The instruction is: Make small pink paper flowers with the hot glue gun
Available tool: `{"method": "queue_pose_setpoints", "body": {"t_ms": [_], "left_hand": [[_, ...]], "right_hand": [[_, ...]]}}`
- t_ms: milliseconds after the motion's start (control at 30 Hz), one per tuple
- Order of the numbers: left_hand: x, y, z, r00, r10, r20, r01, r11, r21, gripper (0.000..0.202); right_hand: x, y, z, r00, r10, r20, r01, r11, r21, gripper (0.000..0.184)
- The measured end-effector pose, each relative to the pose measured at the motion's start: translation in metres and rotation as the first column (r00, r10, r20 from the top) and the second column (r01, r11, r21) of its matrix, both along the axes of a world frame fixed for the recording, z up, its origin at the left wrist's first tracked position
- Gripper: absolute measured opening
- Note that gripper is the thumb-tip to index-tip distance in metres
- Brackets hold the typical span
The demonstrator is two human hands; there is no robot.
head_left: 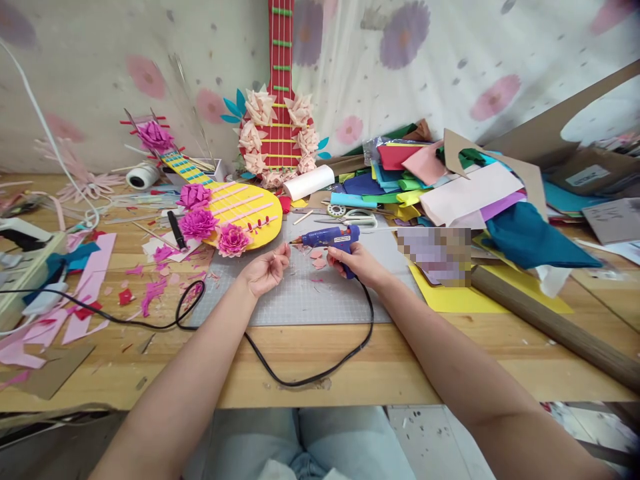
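My right hand (353, 260) is wrapped round the handle of a blue hot glue gun (325, 237), its nozzle pointing left. Close to that nozzle, my left hand (265, 270) is closed in a pinch, and whatever lies between its fingertips is too small to make out. Both hands are above a grey cutting mat (300, 307). Just beyond my left hand lies a yellow paper instrument (250, 213) with strings and magenta paper flowers (200, 225). Small pink paper pieces (317, 259) lie on the mat under the glue gun.
A red paper instrument (281, 143) with cream flowers leans at the back. Coloured paper (395, 170) is heaped at the right, near scissors (360, 219) and a long brown tube (540, 320). The gun's black cord (310, 383) loops across the front. Pink scraps (95, 280) and a power strip (30, 280) lie left.
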State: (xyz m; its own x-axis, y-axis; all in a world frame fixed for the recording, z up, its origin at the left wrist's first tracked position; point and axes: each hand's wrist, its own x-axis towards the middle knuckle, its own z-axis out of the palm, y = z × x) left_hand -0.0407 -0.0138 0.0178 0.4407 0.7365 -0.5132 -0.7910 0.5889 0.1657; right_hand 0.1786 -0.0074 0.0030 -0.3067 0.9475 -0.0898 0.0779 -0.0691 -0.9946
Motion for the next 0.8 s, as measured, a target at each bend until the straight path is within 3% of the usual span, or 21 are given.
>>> {"method": "queue_pose_setpoints", "body": {"t_ms": [800], "left_hand": [[0.0017,0.0001,0.0006,0.998,-0.007,-0.067,0.007,1.0,0.006,0.024]], "right_hand": [[-0.002,0.0004,-0.0023,0.999,0.032,-0.042,-0.032,0.999,-0.02,0.049]]}}
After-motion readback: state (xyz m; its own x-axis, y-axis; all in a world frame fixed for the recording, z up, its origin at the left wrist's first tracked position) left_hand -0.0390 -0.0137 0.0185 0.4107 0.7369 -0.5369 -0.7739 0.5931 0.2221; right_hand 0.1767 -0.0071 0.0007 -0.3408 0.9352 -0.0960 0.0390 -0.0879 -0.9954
